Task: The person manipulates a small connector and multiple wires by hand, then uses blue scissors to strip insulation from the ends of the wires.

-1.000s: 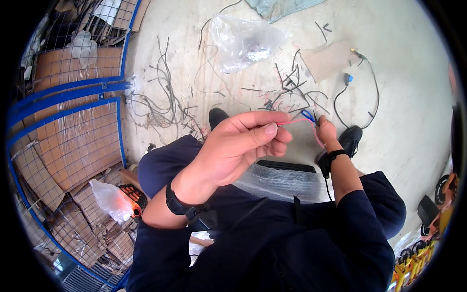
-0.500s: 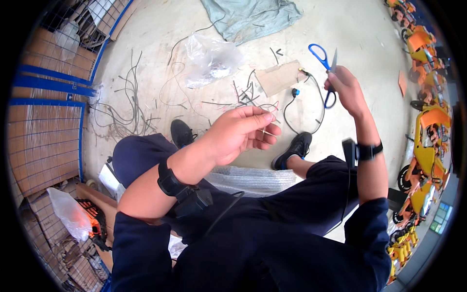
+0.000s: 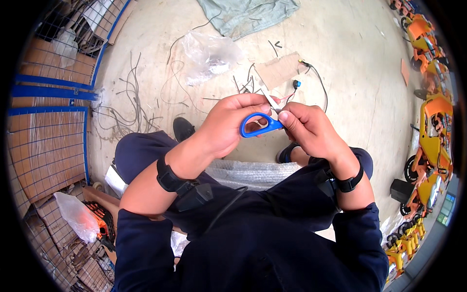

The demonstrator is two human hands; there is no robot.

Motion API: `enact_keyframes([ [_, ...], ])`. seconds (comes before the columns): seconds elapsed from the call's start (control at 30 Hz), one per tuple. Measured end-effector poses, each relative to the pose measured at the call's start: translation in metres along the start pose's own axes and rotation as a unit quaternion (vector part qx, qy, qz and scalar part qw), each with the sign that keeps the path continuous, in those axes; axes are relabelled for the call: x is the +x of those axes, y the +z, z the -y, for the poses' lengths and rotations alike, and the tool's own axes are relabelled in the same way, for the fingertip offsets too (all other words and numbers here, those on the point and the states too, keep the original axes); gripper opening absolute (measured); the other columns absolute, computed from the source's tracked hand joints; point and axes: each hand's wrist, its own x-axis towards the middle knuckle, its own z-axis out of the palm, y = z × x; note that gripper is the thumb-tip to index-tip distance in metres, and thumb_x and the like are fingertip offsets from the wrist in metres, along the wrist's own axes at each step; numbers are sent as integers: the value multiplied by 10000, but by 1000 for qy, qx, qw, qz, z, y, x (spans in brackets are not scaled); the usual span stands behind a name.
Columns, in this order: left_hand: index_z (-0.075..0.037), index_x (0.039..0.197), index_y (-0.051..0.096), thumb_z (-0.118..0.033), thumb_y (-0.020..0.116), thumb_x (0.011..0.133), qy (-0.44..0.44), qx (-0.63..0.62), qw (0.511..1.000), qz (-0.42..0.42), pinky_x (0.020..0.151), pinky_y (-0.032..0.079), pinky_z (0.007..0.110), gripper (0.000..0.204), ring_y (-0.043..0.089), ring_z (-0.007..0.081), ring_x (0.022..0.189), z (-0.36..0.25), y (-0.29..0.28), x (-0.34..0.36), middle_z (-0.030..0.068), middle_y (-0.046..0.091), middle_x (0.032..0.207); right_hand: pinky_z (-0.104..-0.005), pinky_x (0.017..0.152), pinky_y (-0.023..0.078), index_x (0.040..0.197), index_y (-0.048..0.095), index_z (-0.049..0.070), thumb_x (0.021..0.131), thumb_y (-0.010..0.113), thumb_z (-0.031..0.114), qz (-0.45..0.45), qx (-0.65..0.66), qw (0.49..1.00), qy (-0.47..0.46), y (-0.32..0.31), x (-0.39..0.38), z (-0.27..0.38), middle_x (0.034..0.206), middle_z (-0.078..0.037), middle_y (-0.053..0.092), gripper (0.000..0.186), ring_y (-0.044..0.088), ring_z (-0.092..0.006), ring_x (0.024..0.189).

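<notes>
My right hand [image 3: 314, 127] grips a pair of scissors with blue handles [image 3: 272, 126], one handle loop turned toward my left palm. The metal blade [image 3: 270, 100] points up and left past my left fingertips. My left hand [image 3: 224, 120] is closed in a pinch on a thin wire, mostly hidden behind the fingers and scissors. Just beyond the hands, a short reddish wire [image 3: 290, 96] runs to a blue-and-black connector [image 3: 296, 84]. A black cable [image 3: 322, 80] curves from a yellow-tipped end down behind my right hand.
On the floor lie a cardboard piece [image 3: 279, 69], a clear plastic bag [image 3: 209, 53], a grey-green sheet [image 3: 248, 17] and loose dark cables [image 3: 134, 92]. Bubble wrap [image 3: 253, 174] lies between my legs. A blue-framed mesh cage [image 3: 48, 111] stands left, orange-yellow wheeled machines [image 3: 433, 131] right.
My right hand has brought the scissors down and left, from out at the right to my left fingers. The left hand stays nearly in place. The blue connector has shifted slightly upward.
</notes>
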Motion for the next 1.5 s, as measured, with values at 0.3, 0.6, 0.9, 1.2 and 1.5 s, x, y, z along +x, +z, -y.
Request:
enact_keyframes([
  [0.3, 48, 1022, 638, -26, 585, 876, -19, 28, 999, 25, 688, 511, 193, 172, 625, 104, 820, 5, -6, 4, 109, 637, 1091, -324, 492, 393, 715, 590, -4, 941, 570, 236, -23, 13, 999, -39, 2, 6, 0, 552, -101, 501, 330, 446, -182, 482],
  [0.6, 74, 1138, 593, 10, 548, 895, -28, -17, 998, 61, 530, 402, 143, 255, 572, 47, 664, 7, -5, -3, 91, 653, 934, -298, 497, 381, 704, 588, -10, 927, 596, 220, 4, 29, 998, -48, -7, 5, 0, 549, -70, 494, 320, 437, -131, 507],
  [0.9, 51, 1253, 532, 26, 548, 894, -32, -44, 981, 185, 411, 254, 179, 360, 458, 24, 517, 7, -12, -15, 118, 655, 918, -262, 651, 453, 681, 564, 0, 938, 584, 217, 59, 158, 983, -68, -15, -4, 7, 536, 0, 466, 337, 406, -81, 552],
  [1.2, 22, 1265, 520, 19, 566, 891, -23, -75, 983, 168, 457, 307, 167, 377, 485, 29, 583, 7, -4, -14, 135, 642, 991, -276, 706, 472, 652, 531, 16, 950, 560, 232, 51, 186, 980, -52, -17, 2, 6, 532, 3, 462, 369, 417, -82, 545],
  [1.5, 21, 1317, 488, 4, 533, 907, 19, 11, 990, 141, 539, 384, 165, 413, 490, 37, 576, 3, 0, -14, -8, 520, 710, -311, 554, 390, 668, 546, 26, 917, 596, 213, 5, 31, 989, -145, -11, 2, 6, 548, -74, 472, 315, 429, -224, 504],
])
